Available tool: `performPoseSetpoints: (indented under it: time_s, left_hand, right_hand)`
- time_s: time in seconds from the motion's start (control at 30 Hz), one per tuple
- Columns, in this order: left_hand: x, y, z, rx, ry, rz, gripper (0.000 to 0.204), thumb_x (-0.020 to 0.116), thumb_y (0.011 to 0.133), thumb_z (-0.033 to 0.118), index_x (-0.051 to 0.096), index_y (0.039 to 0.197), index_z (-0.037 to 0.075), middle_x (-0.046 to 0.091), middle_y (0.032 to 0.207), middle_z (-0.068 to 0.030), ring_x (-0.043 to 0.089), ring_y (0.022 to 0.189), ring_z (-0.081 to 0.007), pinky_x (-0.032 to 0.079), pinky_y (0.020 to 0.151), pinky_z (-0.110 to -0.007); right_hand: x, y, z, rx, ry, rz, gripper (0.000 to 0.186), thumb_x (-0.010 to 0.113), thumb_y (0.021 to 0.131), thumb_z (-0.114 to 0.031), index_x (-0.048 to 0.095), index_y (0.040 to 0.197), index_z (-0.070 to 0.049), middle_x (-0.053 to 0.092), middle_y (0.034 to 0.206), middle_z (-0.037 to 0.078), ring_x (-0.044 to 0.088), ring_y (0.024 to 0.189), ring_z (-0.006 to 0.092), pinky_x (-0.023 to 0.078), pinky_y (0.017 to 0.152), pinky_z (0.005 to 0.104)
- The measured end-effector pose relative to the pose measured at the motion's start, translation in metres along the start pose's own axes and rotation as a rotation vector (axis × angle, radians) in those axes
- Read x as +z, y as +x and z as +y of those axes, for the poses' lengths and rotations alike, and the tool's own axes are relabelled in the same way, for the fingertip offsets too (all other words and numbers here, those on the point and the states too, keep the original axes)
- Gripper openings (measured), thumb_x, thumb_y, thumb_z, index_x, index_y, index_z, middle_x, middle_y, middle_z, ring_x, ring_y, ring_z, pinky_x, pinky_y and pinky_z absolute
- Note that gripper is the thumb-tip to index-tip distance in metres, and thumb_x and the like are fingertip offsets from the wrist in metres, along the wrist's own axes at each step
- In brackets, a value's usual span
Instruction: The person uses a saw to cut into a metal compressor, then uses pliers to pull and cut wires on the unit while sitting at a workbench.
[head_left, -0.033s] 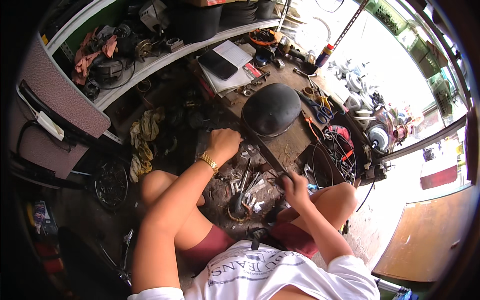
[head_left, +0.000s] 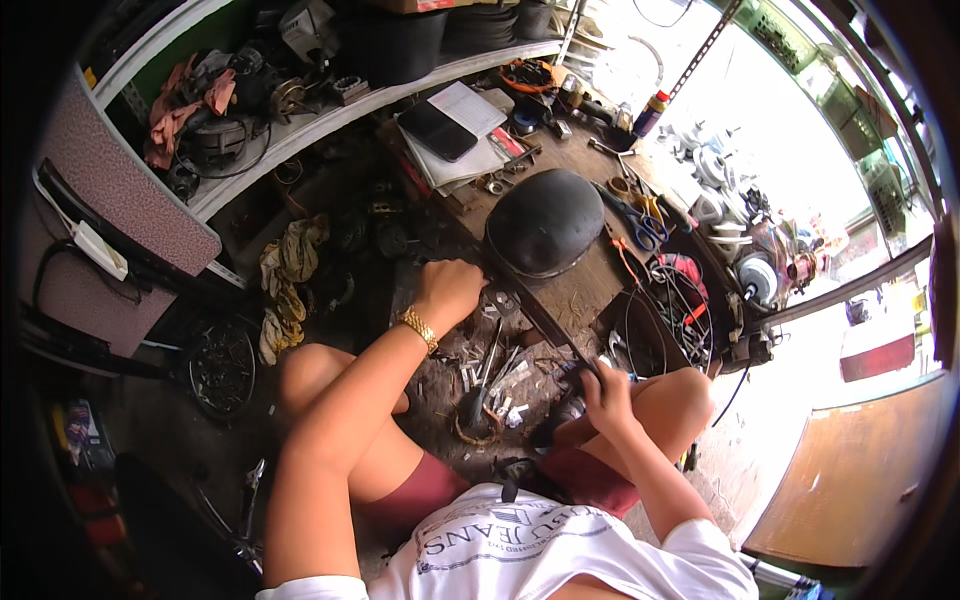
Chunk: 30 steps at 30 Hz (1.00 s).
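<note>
My right hand (head_left: 609, 398) is closed round the near end of a long, narrow dark tool (head_left: 549, 326) that looks like a file. This tool slants away to the left, along the near edge of the wooden workbench (head_left: 592, 283). Close to its far end, my left hand (head_left: 449, 293) forms a fist with its knuckles up; what it grips is hidden by the fingers and dark surroundings. A rounded black padded object (head_left: 545, 222) rests on the bench just beyond the tool.
Blue-handled scissors (head_left: 645, 235), orange-handled pliers (head_left: 622, 250) and coiled wires (head_left: 690, 310) crowd the bench's right side. A black phone (head_left: 438, 131) lies on papers. Scraps and a dark-handled tool (head_left: 477, 400) litter the floor between my legs. A shelf (head_left: 290, 140) stands at left.
My right hand has drawn back toward me and slightly right, with the long tool. My left fist has hardly moved.
</note>
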<state>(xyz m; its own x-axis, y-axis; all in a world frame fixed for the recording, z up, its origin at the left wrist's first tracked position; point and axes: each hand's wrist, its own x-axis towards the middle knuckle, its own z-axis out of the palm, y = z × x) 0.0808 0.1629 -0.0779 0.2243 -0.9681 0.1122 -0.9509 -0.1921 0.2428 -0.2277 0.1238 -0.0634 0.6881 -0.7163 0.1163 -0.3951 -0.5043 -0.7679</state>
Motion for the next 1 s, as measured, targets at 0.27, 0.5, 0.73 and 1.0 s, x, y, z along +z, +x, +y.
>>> performPoseSetpoints:
  time_s: [0.27,0.5,0.73,1.0]
  left_hand:
    - [0.008,0.009,0.014,0.03,-0.015,0.04,0.03,0.061,0.091,0.029,0.073,0.074,0.007,0.068,0.072,-0.0175,0.069,0.072,-0.035,0.053,0.065,-0.046]
    - [0.005,-0.001,0.002,0.018,-0.025,0.055,0.03,0.061,0.091,0.028,0.072,0.074,0.007,0.068,0.071,-0.0175,0.069,0.071,-0.0349,0.052,0.063,-0.046]
    - [0.007,0.005,0.008,0.022,-0.028,0.016,0.03,0.061,0.091,0.029,0.072,0.074,0.007,0.068,0.071,-0.0168,0.069,0.071,-0.0345,0.052,0.064,-0.046]
    - [0.012,0.003,0.008,0.064,0.01,0.055,0.029,0.062,0.09,0.029,0.073,0.074,0.007,0.068,0.071,-0.0172,0.069,0.071,-0.035,0.053,0.065,-0.046]
  right_hand:
    - [0.055,0.098,0.001,-0.118,0.04,0.097,0.015,0.06,0.092,-0.014,0.058,0.089,0.0,0.058,0.069,0.025,0.056,0.064,0.0478,0.044,0.057,0.0472]
    - [-0.001,0.007,0.018,-0.065,0.05,-0.023,0.014,0.058,0.092,-0.01,0.066,0.099,-0.002,0.06,0.068,0.021,0.065,0.065,0.0385,0.049,0.059,0.0392]
    - [0.056,0.081,0.005,-0.128,0.025,0.118,0.016,0.061,0.093,-0.015,0.06,0.092,0.001,0.058,0.069,0.026,0.056,0.064,0.0473,0.045,0.057,0.0452]
    - [0.04,0.065,0.01,-0.037,0.09,-0.002,0.011,0.059,0.093,-0.011,0.062,0.092,0.0,0.059,0.069,0.023,0.061,0.065,0.0426,0.046,0.058,0.0425]
